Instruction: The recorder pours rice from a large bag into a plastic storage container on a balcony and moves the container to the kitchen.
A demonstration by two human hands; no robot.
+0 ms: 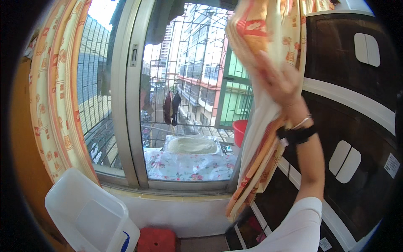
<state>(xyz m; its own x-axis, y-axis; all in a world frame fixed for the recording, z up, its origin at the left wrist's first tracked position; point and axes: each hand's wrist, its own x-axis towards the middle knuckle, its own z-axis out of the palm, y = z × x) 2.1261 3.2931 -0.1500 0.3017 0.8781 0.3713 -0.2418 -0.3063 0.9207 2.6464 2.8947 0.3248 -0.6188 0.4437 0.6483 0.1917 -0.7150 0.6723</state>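
Observation:
My right hand [280, 82] is at the right-hand curtain [256, 28], an orange and cream cloth with a printed pattern and a white lining. The hand is blurred, but its fingers appear to be gathering the fabric, and folds hang down below the wrist. On that wrist are a black band [297, 134] and a thin bracelet. My left hand is out of view. At the lower left, a translucent white plastic bin [100, 217] is tilted with its mouth towards me. Its inside holds nothing visible, and a blue handle clip [125, 241] shows on its side.
Ahead is a sliding window with a metal frame [133, 94]. Beyond the glass, a pale grainy heap [192, 145] lies on a floral sheet [189, 165], near a red basin [240, 130]. Dark drawers [343, 104] stand at right, a red stool [157, 239] below.

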